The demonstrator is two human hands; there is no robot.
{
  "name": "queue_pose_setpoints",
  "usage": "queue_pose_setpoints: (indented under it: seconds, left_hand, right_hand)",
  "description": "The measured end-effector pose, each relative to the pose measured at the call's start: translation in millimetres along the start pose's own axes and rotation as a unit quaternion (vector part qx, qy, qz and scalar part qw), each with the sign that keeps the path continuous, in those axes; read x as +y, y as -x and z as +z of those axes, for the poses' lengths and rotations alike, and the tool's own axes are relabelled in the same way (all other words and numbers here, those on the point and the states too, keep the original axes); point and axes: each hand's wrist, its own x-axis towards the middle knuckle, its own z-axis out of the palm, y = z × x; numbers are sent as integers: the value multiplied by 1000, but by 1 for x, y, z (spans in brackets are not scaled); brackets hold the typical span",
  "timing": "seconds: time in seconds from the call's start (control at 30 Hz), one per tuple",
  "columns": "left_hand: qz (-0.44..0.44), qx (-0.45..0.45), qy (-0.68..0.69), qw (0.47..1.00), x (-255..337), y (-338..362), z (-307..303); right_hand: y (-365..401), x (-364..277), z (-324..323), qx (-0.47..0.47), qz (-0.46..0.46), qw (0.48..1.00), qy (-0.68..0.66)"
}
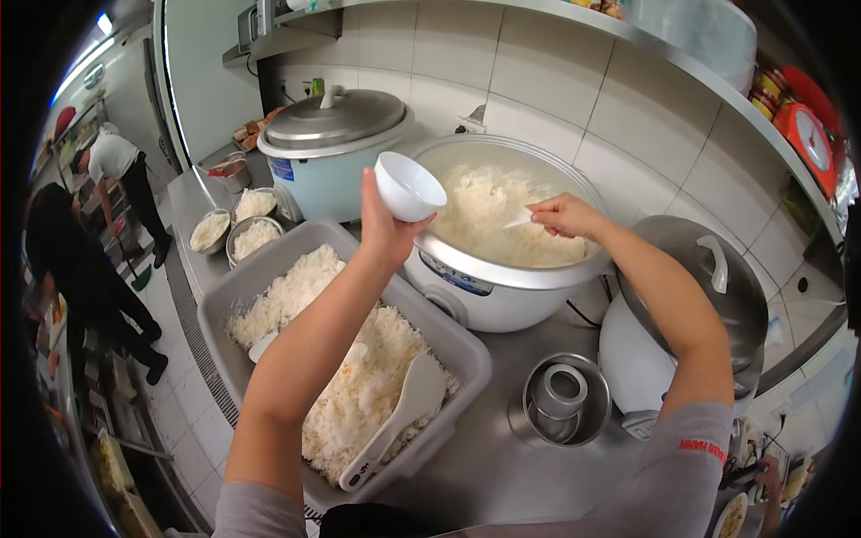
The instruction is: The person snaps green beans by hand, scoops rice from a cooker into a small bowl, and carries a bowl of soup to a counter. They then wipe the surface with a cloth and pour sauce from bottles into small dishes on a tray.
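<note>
In my left hand (384, 226) is a small white bowl (410, 188), tilted and held near the rim of the open rice cooker (529, 287). My right hand (567, 218) is closed around the handle of a white rice paddle (518, 218), whose far end meets the cooked rice (480, 202) inside the cooker. Below my left forearm stands a grey plastic tub (466, 359) heaped with rice. A second white rice paddle (408, 412) lies on that rice, and part of another white utensil (260, 346) shows at the tub's left side.
Bowls of rice (255, 238) stand left of a lidded rice cooker (327, 184). A metal pot (587, 408) and another lidded cooker (628, 354) are at right. Above runs a shelf (574, 11) with a red scale (804, 143). Two people (121, 161) work at far left.
</note>
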Motion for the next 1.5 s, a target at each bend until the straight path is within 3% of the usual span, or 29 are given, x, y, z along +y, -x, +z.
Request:
queue_pose_setpoints:
  seconds: [0.07, 0.23, 0.3, 0.33, 0.43, 0.5, 0.57, 0.63, 0.7, 0.8, 1.0, 1.33, 1.5]
  left_hand:
    - [-25, 54, -12, 998, -12, -15, 8]
    - [-67, 10, -13, 998, -51, -20, 49]
    - [-63, 8, 5, 998, -61, -24, 63]
    - [-61, 0, 6, 998, -62, -27, 65]
    - [-71, 10, -6, 997, -57, -34, 64]
    - [-89, 33, -15, 995, -51, -34, 58]
    - [-74, 26, -35, 996, -48, -35, 48]
    - [-78, 14, -35, 996, -45, -32, 39]
    - [-55, -15, -30, 998, -36, -18, 37]
    - [-28, -66, -28, 997, -25, -13, 31]
    - [-13, -72, 2, 997, -1, 2, 19]
    - [-7, -67, 10, 998, 17, 26, 10]
    - [-5, -56, 9, 998, 21, 35, 2]
  right_hand:
    - [2, -11, -22, 32, -11, 999, 20]
    - [13, -56, -45, 91, -53, 991, 80]
    - [14, -70, -39, 175, -90, 949, 245]
    - [20, -77, -34, 234, -111, 899, 354]
    - [26, -86, -39, 309, -101, 865, 383]
    - [19, -73, -50, 317, -114, 871, 358]
    - [2, -46, -56, 344, -64, 835, 424]
    - [-21, -3, -54, 243, 34, 744, 621]
    - [-42, 37, -52, 165, 85, 695, 695]
    - [-55, 58, -40, 115, 143, 702, 688]
    - [-61, 77, -39, 48, 68, 723, 685]
    - [-35, 52, -21, 2, 100, 755, 648]
    - [-23, 37, -11, -45, 50, 761, 645]
